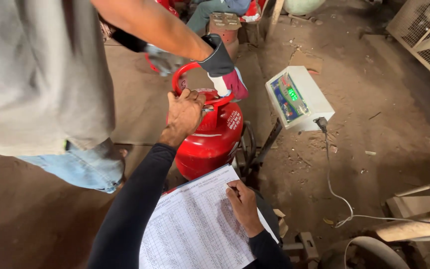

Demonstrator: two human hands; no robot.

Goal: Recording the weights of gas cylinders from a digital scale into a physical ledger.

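Observation:
A red gas cylinder stands upright on a weighing platform in front of me. My left hand rests closed on the valve at its top, under the red ring handle. My right hand holds a pen with its tip on a printed table sheet lying on my lap. A co-worker in a grey shirt and jeans stands at the left; their gloved hand grips the ring handle from above, and their other gloved hand is behind it.
A white scale display box with a lit green readout stands on a post right of the cylinder, its cable trailing over the dirt floor. Wire cage at top right, metal frames at lower right, another seated person at top.

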